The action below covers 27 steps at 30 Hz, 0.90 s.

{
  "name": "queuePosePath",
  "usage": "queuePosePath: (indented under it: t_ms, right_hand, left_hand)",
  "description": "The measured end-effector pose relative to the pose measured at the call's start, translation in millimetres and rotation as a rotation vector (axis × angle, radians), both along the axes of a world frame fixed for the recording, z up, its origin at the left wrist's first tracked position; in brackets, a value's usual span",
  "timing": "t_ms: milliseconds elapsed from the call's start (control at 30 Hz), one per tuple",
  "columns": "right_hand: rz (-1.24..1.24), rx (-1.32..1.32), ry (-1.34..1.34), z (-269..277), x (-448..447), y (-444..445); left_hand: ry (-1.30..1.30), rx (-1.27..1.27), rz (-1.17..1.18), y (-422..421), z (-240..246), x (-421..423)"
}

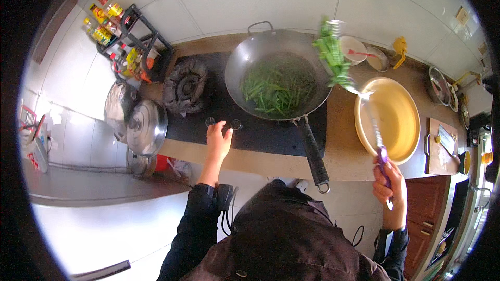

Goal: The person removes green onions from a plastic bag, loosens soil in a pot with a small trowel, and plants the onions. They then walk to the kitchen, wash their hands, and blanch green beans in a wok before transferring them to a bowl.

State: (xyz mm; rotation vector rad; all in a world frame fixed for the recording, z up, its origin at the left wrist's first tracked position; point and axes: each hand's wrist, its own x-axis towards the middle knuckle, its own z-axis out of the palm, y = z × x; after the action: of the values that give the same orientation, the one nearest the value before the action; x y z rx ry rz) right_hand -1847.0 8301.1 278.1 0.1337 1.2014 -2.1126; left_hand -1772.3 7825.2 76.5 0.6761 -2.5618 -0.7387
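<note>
My right hand (390,187) is closed round the purple handle of a metal strainer (353,86), blurred by motion. Green cut vegetables (332,52) lie in the strainer, between the wok and the yellow basin. More green pieces (275,89) sit inside the large steel wok (238,62) on the black cooktop (187,128). My left hand (219,140) holds nothing; its fingers are apart over the cooktop's front edge, near the round knobs. The wok's dark wrapped handle (312,152) points towards me, touched by neither hand.
A yellow basin (416,125) stands right of the wok, with a cutting board (441,164) bearing a knife (447,140) beyond. A foil-lined burner (185,86), a lidded steel pot (146,128) and a seasoning rack (136,39) are at the left. Bowls (351,48) stand behind the basin.
</note>
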Motion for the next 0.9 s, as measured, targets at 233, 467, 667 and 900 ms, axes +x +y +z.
queuePosePath:
  t_ms: [233, 467, 667, 900]
  right_hand:
    - [-0.36, 0.695, 0.368, -12.5, 54.4, 84.6]
    - [-0.124, 1.858, 0.954, -78.3, 82.4, 125.0]
    - [-0.25, 1.592, 0.997, -35.1, 84.1, 85.6]
    - [-0.165, 1.234, 0.945, 4.8, -9.8, -0.7]
  left_hand:
    - [-0.223, -0.2, 0.045, 7.4, -15.8, -13.3]
    - [-0.546, -0.171, -0.002, 12.4, -3.9, -35.2]
    - [-0.451, -0.273, -0.237, -2.5, -8.3, -33.9]
    - [-0.385, -0.347, -0.495, -23.7, -1.8, -34.2]
